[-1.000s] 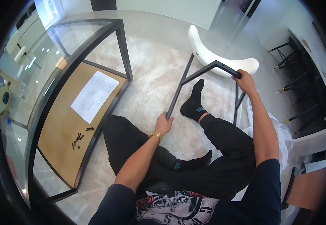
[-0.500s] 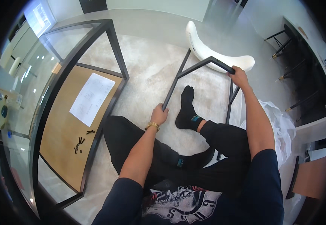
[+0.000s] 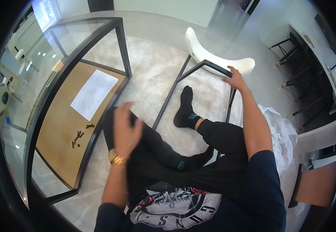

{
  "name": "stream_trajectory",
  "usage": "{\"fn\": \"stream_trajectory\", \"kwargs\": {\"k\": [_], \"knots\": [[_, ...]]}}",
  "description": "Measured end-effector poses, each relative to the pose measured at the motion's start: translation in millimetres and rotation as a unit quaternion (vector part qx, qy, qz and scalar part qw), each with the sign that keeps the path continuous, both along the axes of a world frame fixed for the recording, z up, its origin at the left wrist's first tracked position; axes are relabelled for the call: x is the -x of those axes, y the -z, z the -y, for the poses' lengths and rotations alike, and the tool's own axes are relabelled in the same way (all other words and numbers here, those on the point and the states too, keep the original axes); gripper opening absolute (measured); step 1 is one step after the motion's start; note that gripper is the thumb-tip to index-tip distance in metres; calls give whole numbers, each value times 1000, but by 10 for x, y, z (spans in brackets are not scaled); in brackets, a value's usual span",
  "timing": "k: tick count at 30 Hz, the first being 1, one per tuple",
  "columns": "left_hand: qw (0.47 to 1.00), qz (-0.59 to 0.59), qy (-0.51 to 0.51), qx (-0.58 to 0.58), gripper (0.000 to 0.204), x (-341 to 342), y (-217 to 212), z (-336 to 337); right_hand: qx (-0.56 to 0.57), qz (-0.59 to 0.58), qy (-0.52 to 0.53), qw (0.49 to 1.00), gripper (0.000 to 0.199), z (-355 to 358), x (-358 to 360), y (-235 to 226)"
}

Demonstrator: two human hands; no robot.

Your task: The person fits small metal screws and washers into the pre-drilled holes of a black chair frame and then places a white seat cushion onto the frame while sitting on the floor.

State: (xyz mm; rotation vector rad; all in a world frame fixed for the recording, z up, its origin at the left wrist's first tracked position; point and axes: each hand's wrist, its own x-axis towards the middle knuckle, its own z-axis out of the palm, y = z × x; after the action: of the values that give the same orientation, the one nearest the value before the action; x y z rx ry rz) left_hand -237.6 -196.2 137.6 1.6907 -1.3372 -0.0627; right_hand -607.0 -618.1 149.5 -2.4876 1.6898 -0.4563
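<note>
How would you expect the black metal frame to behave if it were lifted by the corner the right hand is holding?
The black metal frame looks like rigid tubing, so it would probably stay stiff. It is long and open-sided, so lifted at one corner by the right hand it would likely swing or twist.

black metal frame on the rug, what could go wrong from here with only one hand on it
1. Only the right hand grips the black metal frame at its top corner; the left hand is lifted off, open in the air, so the frame could tip or swing.
2. The person's socked foot lies inside the frame's legs, so a slipping frame might strike it.
3. The small black screws lie loose on the wooden panel and could scatter if bumped.
</note>
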Motion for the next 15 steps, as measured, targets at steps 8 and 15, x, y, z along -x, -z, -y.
{"fn": "stream_trajectory", "kwargs": {"k": [8,15], "knots": [[968,-64,-182,-163,27,-592,1303,-2647,-123,117,33,985,69,133,38,-1077],[775,-100,-447,-434,103,73,1987,-4054,-106,42,-38,993,61,1116,-360,-1515]]}}
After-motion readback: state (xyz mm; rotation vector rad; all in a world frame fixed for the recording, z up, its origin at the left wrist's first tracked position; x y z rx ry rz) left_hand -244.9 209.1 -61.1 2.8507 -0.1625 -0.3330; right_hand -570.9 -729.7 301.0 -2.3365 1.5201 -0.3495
